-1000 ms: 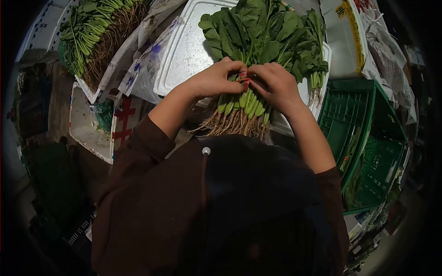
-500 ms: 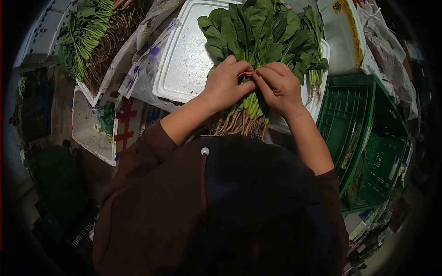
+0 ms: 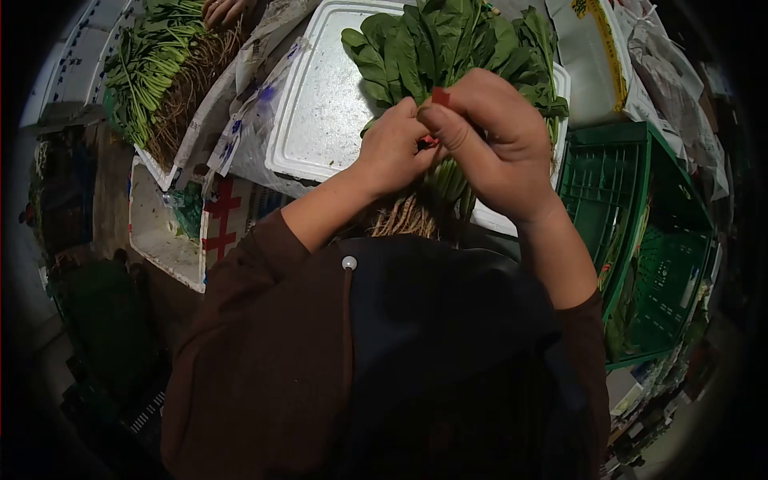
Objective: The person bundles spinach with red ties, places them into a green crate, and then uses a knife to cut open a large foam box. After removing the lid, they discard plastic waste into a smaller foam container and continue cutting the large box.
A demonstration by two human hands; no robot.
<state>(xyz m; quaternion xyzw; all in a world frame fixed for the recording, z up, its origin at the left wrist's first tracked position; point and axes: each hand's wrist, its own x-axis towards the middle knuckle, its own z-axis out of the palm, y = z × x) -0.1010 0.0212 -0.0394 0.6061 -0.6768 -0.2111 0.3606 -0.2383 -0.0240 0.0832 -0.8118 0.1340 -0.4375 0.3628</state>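
Right hand (image 3: 492, 144) is raised nearest the camera, closed, with a red band (image 3: 440, 97) pinched at thumb and fingertip. Just behind it, left hand (image 3: 396, 152) is wrapped around the stems of the spinach bunch (image 3: 436, 48). Roots (image 3: 404, 218) are seen hanging below both hands, at the near edge of the white foam lid (image 3: 320, 96); leaves are spread over it. A green crate (image 3: 640, 240) is set to the right. Farther left, a 2nd spinach pile (image 3: 156, 72) is touched by another person's hand (image 3: 224, 10).
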